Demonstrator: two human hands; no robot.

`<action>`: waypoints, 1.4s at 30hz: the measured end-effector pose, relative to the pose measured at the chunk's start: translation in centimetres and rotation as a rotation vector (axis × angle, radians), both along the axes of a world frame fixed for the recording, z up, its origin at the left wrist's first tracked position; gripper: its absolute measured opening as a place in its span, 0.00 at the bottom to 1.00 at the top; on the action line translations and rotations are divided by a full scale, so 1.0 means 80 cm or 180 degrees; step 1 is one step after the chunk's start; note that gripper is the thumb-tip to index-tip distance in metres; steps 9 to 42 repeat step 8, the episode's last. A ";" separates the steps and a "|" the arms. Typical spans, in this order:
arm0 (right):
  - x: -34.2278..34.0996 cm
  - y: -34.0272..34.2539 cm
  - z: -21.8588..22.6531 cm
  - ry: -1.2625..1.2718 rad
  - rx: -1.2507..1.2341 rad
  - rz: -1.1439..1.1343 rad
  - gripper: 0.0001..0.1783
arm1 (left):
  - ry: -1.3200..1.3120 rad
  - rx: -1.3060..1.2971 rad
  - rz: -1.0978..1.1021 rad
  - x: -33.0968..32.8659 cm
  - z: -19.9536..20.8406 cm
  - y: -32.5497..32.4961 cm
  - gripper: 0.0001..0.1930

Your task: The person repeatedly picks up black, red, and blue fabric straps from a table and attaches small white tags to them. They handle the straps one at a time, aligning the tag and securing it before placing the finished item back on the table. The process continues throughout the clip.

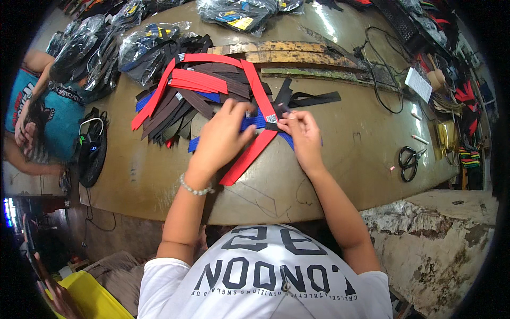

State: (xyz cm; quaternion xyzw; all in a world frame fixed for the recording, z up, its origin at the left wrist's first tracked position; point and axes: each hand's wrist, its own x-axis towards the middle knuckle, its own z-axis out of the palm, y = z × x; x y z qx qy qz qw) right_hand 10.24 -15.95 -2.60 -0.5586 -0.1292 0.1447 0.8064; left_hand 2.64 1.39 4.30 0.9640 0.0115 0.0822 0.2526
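Over the near side of a strap pile, my left hand [226,130] is slightly blurred, its thumb apart from its curled fingers and nothing visible between them. My right hand [302,133] is closed in a pinch at the right end of the pile, by a small dark piece [283,108] too blurred to name. Just left of its fingertips, a red strap [256,87] with a white label meets another red strap [249,158] slanting toward me. Blue straps [252,123] lie between my hands. Beyond my right hand are black straps [316,99].
Brown, black and red straps [178,109] heap at the left. Wooden boards [297,56] lie behind, with plastic-wrapped bags [234,13] farther back. A black cable [380,74], black-handled scissors [409,162] and markers [419,139] are at the right. Another person [45,117] sits at the left.
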 end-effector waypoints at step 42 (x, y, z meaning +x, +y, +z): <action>0.012 -0.031 0.019 0.0253 0.0103 -0.0635 0.10 | -0.0644 0.1971 -0.1380 0.064 -0.026 -0.012 0.23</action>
